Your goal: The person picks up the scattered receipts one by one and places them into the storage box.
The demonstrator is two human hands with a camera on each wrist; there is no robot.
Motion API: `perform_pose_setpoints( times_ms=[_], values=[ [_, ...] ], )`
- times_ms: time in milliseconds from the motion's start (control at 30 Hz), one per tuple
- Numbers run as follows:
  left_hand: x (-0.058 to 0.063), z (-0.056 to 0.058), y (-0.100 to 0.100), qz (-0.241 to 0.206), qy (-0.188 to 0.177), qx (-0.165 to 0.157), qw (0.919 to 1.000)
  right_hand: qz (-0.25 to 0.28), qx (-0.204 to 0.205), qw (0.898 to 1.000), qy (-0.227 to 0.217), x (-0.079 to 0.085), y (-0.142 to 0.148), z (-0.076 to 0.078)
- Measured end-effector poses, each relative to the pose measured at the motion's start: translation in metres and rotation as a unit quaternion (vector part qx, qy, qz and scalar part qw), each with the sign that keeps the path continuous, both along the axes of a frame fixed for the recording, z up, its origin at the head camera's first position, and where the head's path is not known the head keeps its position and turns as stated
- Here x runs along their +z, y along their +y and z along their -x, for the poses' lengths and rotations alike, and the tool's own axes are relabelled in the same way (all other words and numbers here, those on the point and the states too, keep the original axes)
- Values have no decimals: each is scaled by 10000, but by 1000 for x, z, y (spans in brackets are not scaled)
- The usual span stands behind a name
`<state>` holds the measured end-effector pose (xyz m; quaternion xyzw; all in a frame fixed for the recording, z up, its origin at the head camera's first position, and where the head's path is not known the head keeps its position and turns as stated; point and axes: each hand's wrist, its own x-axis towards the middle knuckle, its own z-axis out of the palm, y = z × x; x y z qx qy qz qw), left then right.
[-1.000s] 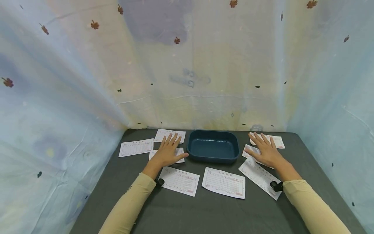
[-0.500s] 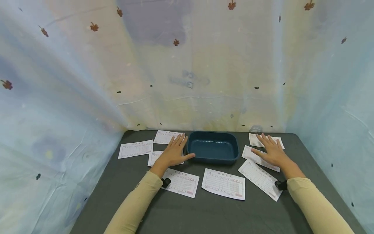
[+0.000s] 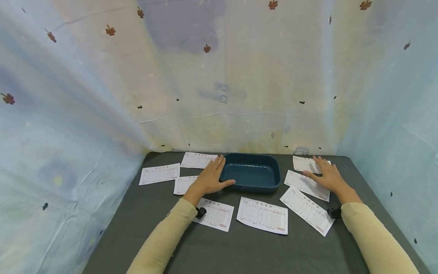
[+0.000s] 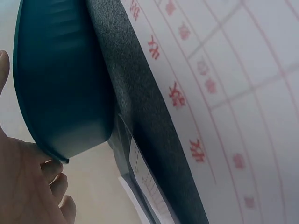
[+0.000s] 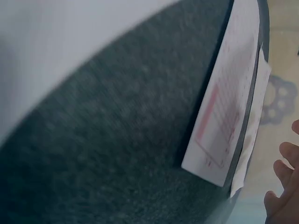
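A dark teal rectangular tray (image 3: 251, 188) stands at the back middle of the table. My left hand (image 3: 209, 179) is spread at its left side, fingers straight, overlapping the rim in the head view; the left wrist view shows the fingers beside the tray wall (image 4: 60, 84). Over on the right, my right hand (image 3: 328, 178) hovers with fingers extended above printed paper slips, one a form (image 3: 306, 184) and another a form farther back (image 3: 302, 163). Neither hand holds anything. Part of a slip (image 3: 184, 184) is hidden behind my left hand.
Several more printed forms lie on the dark grey table (image 3: 256, 251): one in front of the tray (image 3: 262, 215), one under the left wrist (image 3: 217, 215), one slanted at right (image 3: 308, 209), others at back left (image 3: 159, 174). A patterned curtain (image 3: 239, 95) encloses the table.
My left hand has moved right, from over the left slips to the tray's left rim. My right hand has drifted right, uncovering more of the slips. Tray and slips stay put.
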<state>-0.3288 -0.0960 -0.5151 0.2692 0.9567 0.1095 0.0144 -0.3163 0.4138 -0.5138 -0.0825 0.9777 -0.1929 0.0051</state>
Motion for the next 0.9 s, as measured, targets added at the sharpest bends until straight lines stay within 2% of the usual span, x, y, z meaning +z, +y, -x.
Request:
perform_pose_setpoints(
  times_ms=[267, 400, 500, 667, 800, 900],
  values=[
    [5, 1, 5, -16, -148, 90, 9998, 121, -337, 9991, -231, -5, 11, 7],
    [3, 1, 9, 31, -80, 133, 9999, 314, -534, 9977, -258, -9, 17, 8],
    [1, -3, 12, 3, -110, 125, 9999, 412, -787, 9956, -288, -12, 22, 6],
    [-4, -10, 16, -22, -197, 172, 9997, 499, -1440, 9873, -453, -18, 28, 2],
    [-5, -7, 17, 27, -77, 246, 9997, 726, -1960, 9768, -462, -16, 30, 3],
    [-5, -6, 17, -20, -65, 255, 9997, 784, -2168, 9720, -446, -16, 32, 4]
  ],
)
